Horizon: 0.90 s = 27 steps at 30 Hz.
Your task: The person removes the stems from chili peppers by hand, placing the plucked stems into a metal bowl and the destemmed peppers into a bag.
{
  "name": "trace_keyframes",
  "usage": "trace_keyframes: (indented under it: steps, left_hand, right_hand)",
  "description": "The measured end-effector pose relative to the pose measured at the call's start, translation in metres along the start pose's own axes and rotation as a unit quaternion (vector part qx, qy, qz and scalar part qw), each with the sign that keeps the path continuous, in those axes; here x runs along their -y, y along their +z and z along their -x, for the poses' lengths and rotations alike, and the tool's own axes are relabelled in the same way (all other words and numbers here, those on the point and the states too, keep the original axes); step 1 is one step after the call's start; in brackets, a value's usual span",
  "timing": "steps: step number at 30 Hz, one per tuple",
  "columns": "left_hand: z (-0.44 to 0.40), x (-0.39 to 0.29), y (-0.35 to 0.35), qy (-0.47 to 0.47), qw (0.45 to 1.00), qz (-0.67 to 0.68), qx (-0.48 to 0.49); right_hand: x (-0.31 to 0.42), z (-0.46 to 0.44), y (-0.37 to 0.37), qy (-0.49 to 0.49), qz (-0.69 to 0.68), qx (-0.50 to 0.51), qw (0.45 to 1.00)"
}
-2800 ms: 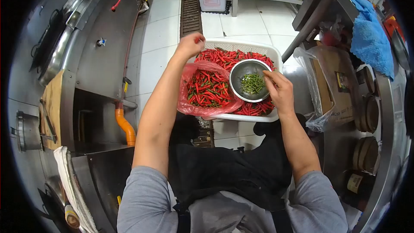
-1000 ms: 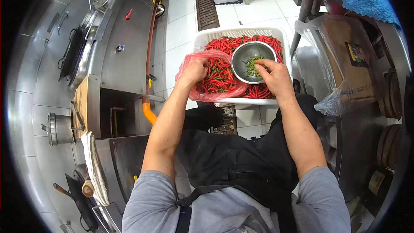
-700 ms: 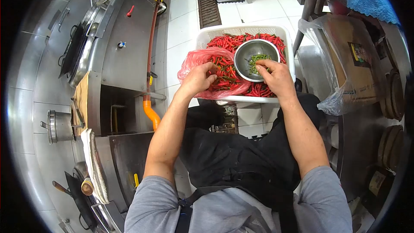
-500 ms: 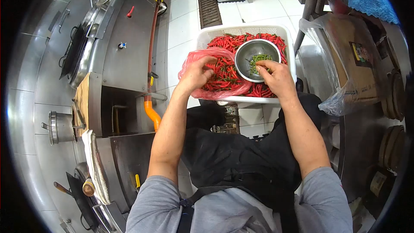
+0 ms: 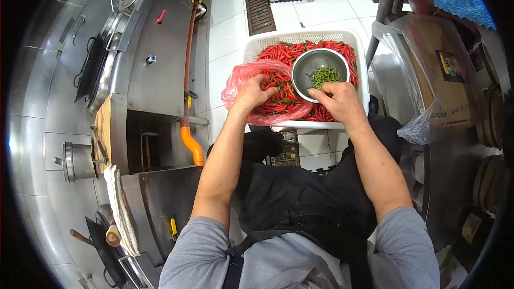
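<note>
Kitchen floor point(image 5: 217, 37): in the head view, white tiles at upper centre, steel units point(image 5: 160, 91) down the left of the frame.
Bowl risk: a knock from the right hand point(image 5: 342, 101) might tip the metal bowl point(image 5: 307, 64), since loose chillies look an uneven footing; its stems would scatter.
Bag risk: the soft edge of the pink bag point(image 5: 235, 80) could fold under the left hand point(image 5: 254, 94) and let chillies mix.
White basket point(image 5: 364, 83): upper centre, holding loose red chillies point(image 5: 278, 52).
Pink bag: basket's left side, gaping, bagged chillies point(image 5: 286, 96) inside.
Metal bowl: right of the bag, green stems point(image 5: 325, 76) heaped inside.
Left fingers: bent over the bag's mouth; cannot tell whether they grip a chilli.
Right fingers: at the bowl's near rim, thumb and forefinger close; cannot tell if anything is pinched.
</note>
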State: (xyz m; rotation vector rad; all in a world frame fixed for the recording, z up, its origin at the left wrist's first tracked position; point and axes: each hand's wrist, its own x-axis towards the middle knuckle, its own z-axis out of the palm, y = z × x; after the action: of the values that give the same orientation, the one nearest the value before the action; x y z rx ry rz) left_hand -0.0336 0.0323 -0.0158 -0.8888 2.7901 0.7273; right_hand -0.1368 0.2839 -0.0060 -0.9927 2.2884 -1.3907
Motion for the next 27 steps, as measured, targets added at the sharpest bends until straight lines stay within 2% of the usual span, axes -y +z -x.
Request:
trace_keyframes:
  steps: [3,6,9,11,12,13,15,16,18,21,23,25,26,27]
  left_hand:
    - [-0.011,0.008,0.010,-0.005,0.999,-0.028,0.030]
    - [-0.011,0.006,0.011,-0.014,0.999,-0.030,-0.020]
    - [0.000,0.009,0.003,-0.002,0.999,0.025,-0.030]
    - [0.009,0.005,-0.009,0.026,0.991,0.105,-0.080]
    - [0.011,0.005,-0.011,0.015,0.976,0.192,-0.100]
    - [0.012,0.005,-0.013,0.015,0.976,0.191,-0.101]
    - [0.017,0.001,-0.018,-0.035,0.935,0.348,-0.053]
    - [0.021,-0.003,-0.020,-0.034,0.935,0.348,-0.053]
    - [0.029,-0.015,-0.019,-0.071,0.887,0.455,0.009]
    - [0.033,-0.029,-0.012,-0.087,0.884,0.459,0.025]
    - [0.036,-0.036,0.001,-0.065,0.877,0.476,0.024]
    - [0.043,-0.049,0.012,-0.033,0.833,0.548,0.065]
    - [0.047,-0.055,0.020,-0.020,0.807,0.587,0.064]
    - [0.049,-0.058,0.022,-0.020,0.807,0.587,0.064]
  right_hand:
    - [-0.001,0.000,0.002,-0.022,-0.005,-0.008,1.000]
    - [-0.001,0.000,0.004,-0.028,-0.046,-0.023,0.998]
    - [-0.001,0.001,0.004,-0.038,-0.062,-0.025,0.997]
    - [0.001,0.002,0.003,-0.048,-0.062,-0.020,0.997]
    - [0.001,0.002,0.004,-0.048,-0.064,-0.020,0.997]
    - [0.000,0.002,0.005,-0.059,-0.063,-0.023,0.996]
    - [0.001,0.002,0.009,-0.072,-0.062,-0.025,0.995]
    - [0.001,0.003,0.011,-0.078,-0.068,-0.017,0.994]
    - [0.002,0.006,0.016,-0.078,-0.073,-0.003,0.994]
    - [0.005,0.008,0.026,-0.095,-0.091,0.006,0.991]
    - [0.004,0.009,0.033,-0.103,-0.094,0.005,0.990]
    - [0.006,0.009,0.037,-0.075,-0.140,0.022,0.987]
    - [0.003,0.007,0.042,-0.103,-0.158,0.009,0.982]
    - [0.002,0.006,0.041,-0.103,-0.157,0.009,0.982]
